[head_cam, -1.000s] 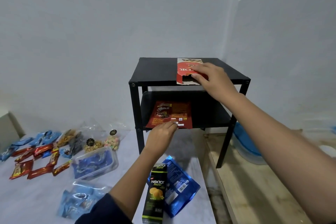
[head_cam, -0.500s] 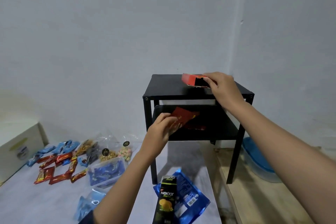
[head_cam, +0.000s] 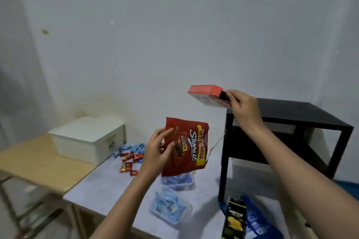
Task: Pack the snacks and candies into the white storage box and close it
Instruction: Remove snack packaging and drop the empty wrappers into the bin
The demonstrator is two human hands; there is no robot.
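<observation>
My left hand [head_cam: 158,153] grips a dark red Beng-Beng snack pouch [head_cam: 186,147] by its left edge and holds it upright above the table. Up in the air, left of the black shelf, my right hand [head_cam: 242,107] holds a flat red box [head_cam: 206,94] by its open end. The white storage box [head_cam: 87,138] sits with its lid on at the far left, on a wooden table. Small red and blue candies [head_cam: 131,158] lie scattered beside it.
A black two-tier shelf [head_cam: 287,114] stands at the right on the grey table [head_cam: 103,186]. Two clear tubs of blue candies [head_cam: 171,205] sit near the middle. A black Nextar box [head_cam: 234,221] lies on a blue pouch [head_cam: 258,223] at the bottom.
Both hands lifted their items off the shelf and swung left: the pouch came out of the lower tier, the red box off the top. My view turned left, revealing the white box.
</observation>
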